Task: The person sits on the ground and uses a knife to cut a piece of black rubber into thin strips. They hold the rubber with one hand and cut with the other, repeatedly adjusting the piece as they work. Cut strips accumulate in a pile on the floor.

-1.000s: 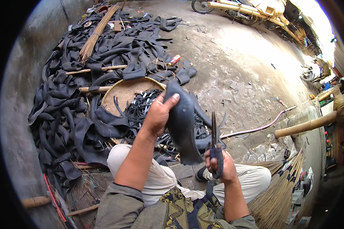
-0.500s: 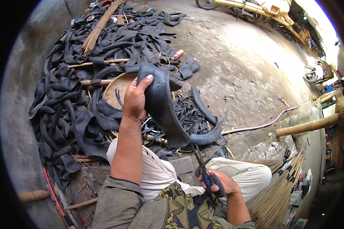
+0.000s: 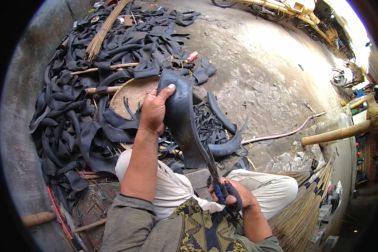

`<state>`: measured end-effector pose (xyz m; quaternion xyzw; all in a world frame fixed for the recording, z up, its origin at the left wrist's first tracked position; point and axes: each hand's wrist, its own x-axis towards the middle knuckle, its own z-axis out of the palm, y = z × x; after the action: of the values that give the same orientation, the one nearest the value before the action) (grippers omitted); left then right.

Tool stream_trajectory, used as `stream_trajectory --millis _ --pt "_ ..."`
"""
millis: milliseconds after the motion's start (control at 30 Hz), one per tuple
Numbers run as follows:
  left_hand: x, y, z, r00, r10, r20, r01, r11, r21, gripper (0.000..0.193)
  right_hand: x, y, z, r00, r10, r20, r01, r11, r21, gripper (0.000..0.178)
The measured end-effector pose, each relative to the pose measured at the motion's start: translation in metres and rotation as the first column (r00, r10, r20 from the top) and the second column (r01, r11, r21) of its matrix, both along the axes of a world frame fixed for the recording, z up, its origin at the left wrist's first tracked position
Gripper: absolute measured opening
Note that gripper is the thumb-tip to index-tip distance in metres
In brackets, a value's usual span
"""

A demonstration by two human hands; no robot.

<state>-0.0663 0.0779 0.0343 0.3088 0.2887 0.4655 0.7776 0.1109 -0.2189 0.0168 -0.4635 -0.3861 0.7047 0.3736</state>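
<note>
My left hand (image 3: 154,110) is closed on a wide, curved piece of black rubber (image 3: 178,122), its thumb lying over the upper edge. The rubber hangs upright in front of my knees. A narrower strip at its lower right curls outward and up. In my right hand (image 3: 239,197) is a pair of scissors (image 3: 214,170) with cloth-wrapped handles. Their blades point up and meet the lower right edge of the rubber, where the strip parts from the wide piece. Behind the rubber lies a heap of thin black rubber strips (image 3: 210,126), partly covered.
A large pile of black rubber sheets (image 3: 77,122) covers the ground at left. A round woven tray (image 3: 128,101) lies behind my left hand. Stick brooms (image 3: 302,206) lie by my right knee. A bamboo pole (image 3: 338,133) juts in from the right, near a pinkish hose (image 3: 285,134).
The scissors have moved up, and their blades now reach into the rubber's lower edge. My left hand and the rubber have shifted slightly right in the picture.
</note>
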Motion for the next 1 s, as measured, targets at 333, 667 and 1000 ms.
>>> stream_trajectory --millis 333,667,1000 --pt "0.005 -0.003 0.0 0.998 0.061 -0.022 -0.06 0.997 0.04 0.023 -0.01 -0.005 0.003 0.989 -0.111 -0.097 0.104 0.992 -0.069 0.036" --pt "0.016 -0.017 0.002 0.999 0.052 0.004 -0.052 0.979 0.199 0.022 -0.028 -0.001 0.0 0.965 -0.196 -0.177 0.196 0.98 -0.021 0.043" --pt "0.021 -0.02 0.0 0.997 0.058 0.043 -0.065 0.981 0.182 0.021 -0.03 0.003 0.008 0.972 -0.176 -0.156 0.178 0.984 -0.001 0.072"
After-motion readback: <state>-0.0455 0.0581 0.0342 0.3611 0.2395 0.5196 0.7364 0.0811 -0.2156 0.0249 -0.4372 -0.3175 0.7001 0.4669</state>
